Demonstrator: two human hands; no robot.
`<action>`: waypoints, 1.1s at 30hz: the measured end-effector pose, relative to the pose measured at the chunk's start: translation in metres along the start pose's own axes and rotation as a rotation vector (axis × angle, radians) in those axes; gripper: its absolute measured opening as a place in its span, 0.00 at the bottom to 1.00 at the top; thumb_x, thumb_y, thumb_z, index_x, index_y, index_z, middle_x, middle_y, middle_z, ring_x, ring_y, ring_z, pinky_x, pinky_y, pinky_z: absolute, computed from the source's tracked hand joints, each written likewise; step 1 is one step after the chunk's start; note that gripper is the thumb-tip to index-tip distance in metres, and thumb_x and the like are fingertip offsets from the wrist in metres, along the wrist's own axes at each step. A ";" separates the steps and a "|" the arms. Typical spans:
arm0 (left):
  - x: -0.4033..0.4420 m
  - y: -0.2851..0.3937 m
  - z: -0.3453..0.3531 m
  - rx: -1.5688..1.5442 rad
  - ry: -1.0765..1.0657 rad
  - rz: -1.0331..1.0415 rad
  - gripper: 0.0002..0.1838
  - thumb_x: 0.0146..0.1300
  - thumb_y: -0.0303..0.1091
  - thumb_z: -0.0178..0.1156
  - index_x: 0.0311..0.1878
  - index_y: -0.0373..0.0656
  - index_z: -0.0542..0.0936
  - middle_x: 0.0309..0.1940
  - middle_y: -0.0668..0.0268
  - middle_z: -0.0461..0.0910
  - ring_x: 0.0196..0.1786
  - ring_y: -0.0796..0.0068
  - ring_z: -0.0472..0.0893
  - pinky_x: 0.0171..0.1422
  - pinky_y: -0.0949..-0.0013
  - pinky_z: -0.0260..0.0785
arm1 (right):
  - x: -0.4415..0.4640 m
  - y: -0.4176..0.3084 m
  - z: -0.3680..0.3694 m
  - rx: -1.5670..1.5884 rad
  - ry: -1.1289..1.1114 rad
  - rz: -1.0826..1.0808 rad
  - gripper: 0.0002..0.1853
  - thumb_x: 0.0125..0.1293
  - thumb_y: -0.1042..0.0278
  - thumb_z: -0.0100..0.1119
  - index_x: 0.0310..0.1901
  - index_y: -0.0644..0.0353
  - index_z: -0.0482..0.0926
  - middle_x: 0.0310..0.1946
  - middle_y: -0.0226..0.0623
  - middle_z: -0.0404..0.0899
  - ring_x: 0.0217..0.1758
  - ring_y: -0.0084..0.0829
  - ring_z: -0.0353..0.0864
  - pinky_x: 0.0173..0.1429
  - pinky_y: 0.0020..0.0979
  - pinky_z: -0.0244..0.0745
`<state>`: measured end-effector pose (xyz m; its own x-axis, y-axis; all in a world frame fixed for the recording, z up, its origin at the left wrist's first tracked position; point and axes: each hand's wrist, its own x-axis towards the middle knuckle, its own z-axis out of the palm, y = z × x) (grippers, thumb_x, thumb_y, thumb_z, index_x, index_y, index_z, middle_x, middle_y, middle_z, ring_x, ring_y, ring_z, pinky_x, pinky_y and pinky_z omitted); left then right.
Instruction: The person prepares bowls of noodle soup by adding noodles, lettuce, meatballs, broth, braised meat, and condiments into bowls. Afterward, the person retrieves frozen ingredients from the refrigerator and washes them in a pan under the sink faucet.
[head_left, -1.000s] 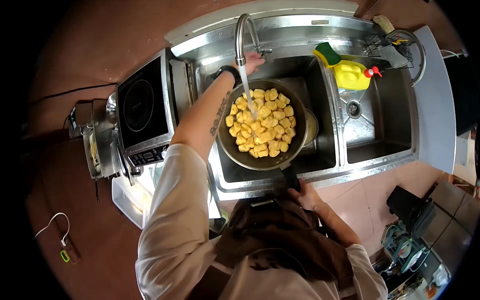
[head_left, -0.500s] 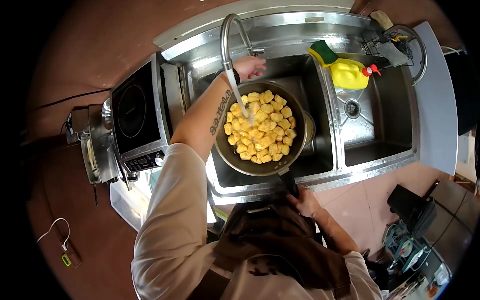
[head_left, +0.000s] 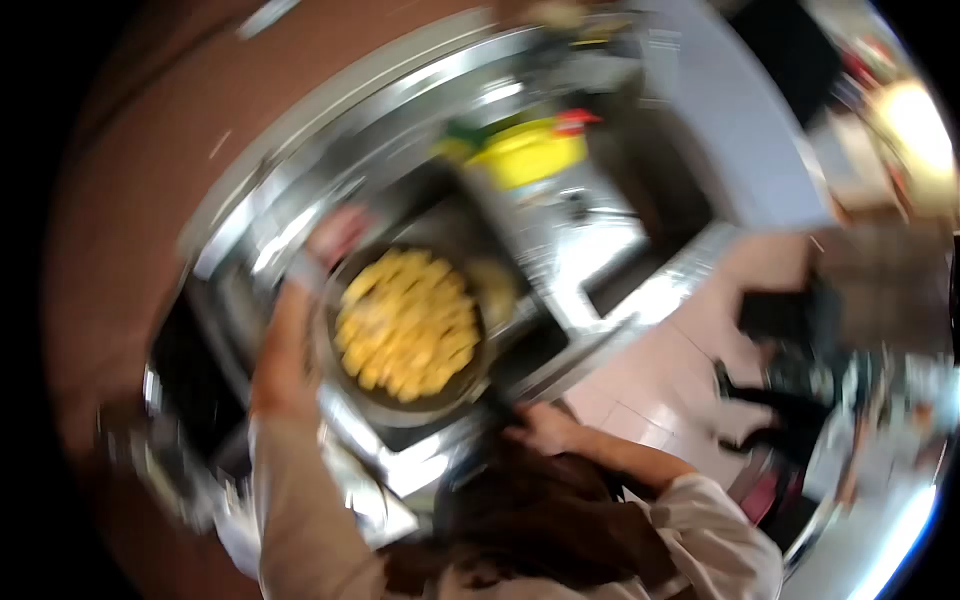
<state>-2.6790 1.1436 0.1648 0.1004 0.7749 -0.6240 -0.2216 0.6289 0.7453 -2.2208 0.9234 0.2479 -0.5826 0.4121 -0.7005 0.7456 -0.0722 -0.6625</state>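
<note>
A round pan [head_left: 425,407] full of yellow chunks [head_left: 408,325] sits over the left sink basin; the chunks' kind is hard to tell in the blur. My right hand [head_left: 547,428] is wrapped around the pan's black handle [head_left: 497,403], close to my brown apron [head_left: 560,510]. Beyond the pan's far left rim, my left hand [head_left: 338,235] is smeared by motion, and its fingers cannot be made out. The faucet is too blurred to show whether water runs.
On the divider between the basins lies a yellow bottle [head_left: 528,153] with a red cap, beside a green sponge [head_left: 460,140]. A dark cooktop [head_left: 190,370] stands left. At right, blurred dark legs [head_left: 775,400] look like another person's.
The whole view has swung and blurred, with sink and pan now farther left and tilted. My right hand keeps the handle. The clear water stream from before no longer shows distinctly.
</note>
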 end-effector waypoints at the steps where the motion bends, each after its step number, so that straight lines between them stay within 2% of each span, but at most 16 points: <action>1: -0.003 -0.002 -0.013 0.035 -0.005 -0.038 0.31 0.73 0.52 0.58 0.71 0.44 0.67 0.71 0.60 0.70 0.76 0.65 0.66 0.81 0.59 0.52 | 0.000 -0.001 0.003 -0.041 -0.005 -0.049 0.21 0.68 0.55 0.60 0.46 0.70 0.77 0.36 0.59 0.82 0.43 0.55 0.84 0.48 0.49 0.78; 3: 0.010 -0.014 -0.045 -0.005 0.071 -0.057 0.31 0.72 0.51 0.59 0.71 0.44 0.67 0.71 0.60 0.71 0.74 0.66 0.68 0.77 0.61 0.58 | -0.003 -0.008 0.010 0.111 -0.032 -0.004 0.20 0.69 0.55 0.61 0.46 0.68 0.76 0.36 0.59 0.82 0.43 0.57 0.82 0.48 0.49 0.77; 4: 0.023 -0.024 -0.068 0.015 0.055 -0.011 0.31 0.71 0.51 0.60 0.71 0.47 0.68 0.68 0.60 0.73 0.67 0.69 0.73 0.59 0.66 0.70 | -0.009 -0.011 0.008 0.038 0.043 -0.134 0.20 0.67 0.56 0.60 0.46 0.68 0.77 0.35 0.58 0.82 0.43 0.56 0.84 0.49 0.49 0.79; 5: 0.041 -0.024 -0.085 -0.031 0.062 -0.065 0.23 0.71 0.50 0.61 0.63 0.50 0.75 0.59 0.64 0.81 0.48 0.76 0.80 0.36 0.73 0.68 | 0.007 0.010 0.030 0.008 0.192 -0.267 0.20 0.65 0.56 0.61 0.45 0.69 0.77 0.33 0.57 0.83 0.42 0.55 0.85 0.48 0.49 0.80; 7: 0.009 0.007 -0.045 0.003 0.145 -0.048 0.10 0.71 0.48 0.60 0.45 0.54 0.79 0.38 0.71 0.87 0.24 0.84 0.73 0.23 0.78 0.61 | 0.023 0.015 0.052 0.055 0.257 -0.281 0.17 0.62 0.60 0.62 0.39 0.71 0.77 0.27 0.55 0.82 0.33 0.50 0.87 0.39 0.47 0.81; 11: 0.014 0.017 -0.048 -0.031 0.152 -0.073 0.12 0.71 0.47 0.59 0.48 0.51 0.78 0.41 0.69 0.87 0.28 0.82 0.74 0.25 0.78 0.60 | 0.013 0.006 0.043 0.184 0.180 -0.224 0.15 0.62 0.65 0.59 0.37 0.73 0.76 0.22 0.50 0.81 0.22 0.45 0.85 0.28 0.43 0.81; 15: 0.010 0.022 -0.050 -0.064 0.173 -0.074 0.11 0.72 0.47 0.59 0.46 0.51 0.78 0.43 0.71 0.86 0.28 0.82 0.72 0.27 0.78 0.60 | 0.017 0.017 0.055 0.213 0.175 -0.196 0.14 0.62 0.64 0.59 0.37 0.71 0.77 0.24 0.52 0.81 0.28 0.48 0.86 0.34 0.46 0.81; 19: 0.013 0.043 -0.059 -0.284 0.034 0.091 0.18 0.71 0.41 0.58 0.61 0.48 0.76 0.57 0.68 0.83 0.33 0.83 0.74 0.31 0.78 0.63 | -0.011 -0.002 0.035 0.212 0.165 -0.169 0.15 0.61 0.62 0.61 0.38 0.70 0.77 0.27 0.53 0.82 0.35 0.51 0.86 0.42 0.48 0.80; 20: 0.007 0.047 -0.051 -0.398 0.020 0.132 0.28 0.68 0.36 0.56 0.71 0.46 0.69 0.67 0.65 0.76 0.37 0.82 0.75 0.33 0.79 0.65 | -0.023 -0.014 0.025 0.224 0.149 -0.159 0.16 0.61 0.62 0.61 0.38 0.70 0.77 0.28 0.53 0.82 0.36 0.52 0.85 0.43 0.48 0.79; 24: -0.005 0.042 -0.043 -0.256 0.013 0.170 0.35 0.68 0.34 0.54 0.78 0.47 0.59 0.74 0.63 0.69 0.38 0.81 0.75 0.33 0.79 0.64 | -0.037 -0.021 0.012 0.187 0.171 -0.150 0.18 0.61 0.60 0.61 0.41 0.70 0.78 0.33 0.56 0.83 0.41 0.56 0.84 0.48 0.50 0.77; 26: -0.039 0.037 -0.037 -0.222 0.002 0.175 0.33 0.71 0.38 0.53 0.78 0.48 0.60 0.74 0.63 0.68 0.40 0.84 0.73 0.40 0.78 0.65 | -0.038 -0.025 0.008 0.095 0.200 -0.260 0.19 0.62 0.59 0.61 0.43 0.69 0.79 0.36 0.59 0.83 0.44 0.58 0.83 0.50 0.50 0.77; 27: -0.044 0.027 -0.046 -0.177 -0.111 0.253 0.31 0.73 0.41 0.52 0.77 0.48 0.62 0.74 0.64 0.69 0.49 0.81 0.76 0.53 0.73 0.67 | -0.049 -0.034 -0.006 -0.076 0.123 -0.119 0.22 0.67 0.56 0.60 0.50 0.69 0.78 0.38 0.61 0.82 0.46 0.57 0.83 0.54 0.50 0.76; 28: -0.094 0.026 -0.019 -0.121 0.005 0.359 0.30 0.74 0.41 0.51 0.77 0.46 0.64 0.73 0.64 0.71 0.60 0.76 0.76 0.64 0.67 0.66 | -0.048 -0.036 -0.015 -0.111 -0.005 -0.027 0.22 0.67 0.54 0.60 0.50 0.68 0.79 0.39 0.60 0.83 0.46 0.56 0.83 0.53 0.50 0.76; 29: -0.155 0.041 0.020 -0.078 0.169 0.321 0.25 0.74 0.42 0.52 0.72 0.48 0.72 0.70 0.64 0.73 0.67 0.71 0.73 0.73 0.62 0.60 | -0.050 -0.028 -0.011 -0.027 0.091 -0.130 0.23 0.69 0.52 0.60 0.51 0.67 0.79 0.35 0.56 0.83 0.40 0.50 0.85 0.46 0.48 0.78; 31: -0.258 0.036 0.052 -0.140 0.415 0.414 0.14 0.72 0.38 0.57 0.57 0.49 0.84 0.53 0.68 0.85 0.56 0.78 0.80 0.56 0.73 0.67 | -0.077 -0.097 -0.053 -0.046 -0.035 -0.066 0.20 0.70 0.58 0.61 0.53 0.68 0.76 0.26 0.46 0.82 0.28 0.36 0.82 0.37 0.40 0.77; 33: -0.342 -0.003 0.076 -0.339 0.518 0.542 0.13 0.73 0.34 0.58 0.57 0.45 0.83 0.40 0.70 0.85 0.35 0.86 0.75 0.41 0.81 0.64 | -0.078 -0.083 -0.044 0.184 0.022 -0.067 0.12 0.70 0.70 0.61 0.51 0.66 0.76 0.28 0.34 0.80 0.31 0.25 0.77 0.36 0.32 0.75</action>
<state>-2.6388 0.8817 0.3943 -0.5467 0.7860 -0.2887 -0.4000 0.0577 0.9147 -2.2234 0.9375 0.3692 -0.6199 0.4415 -0.6487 0.6328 -0.2077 -0.7460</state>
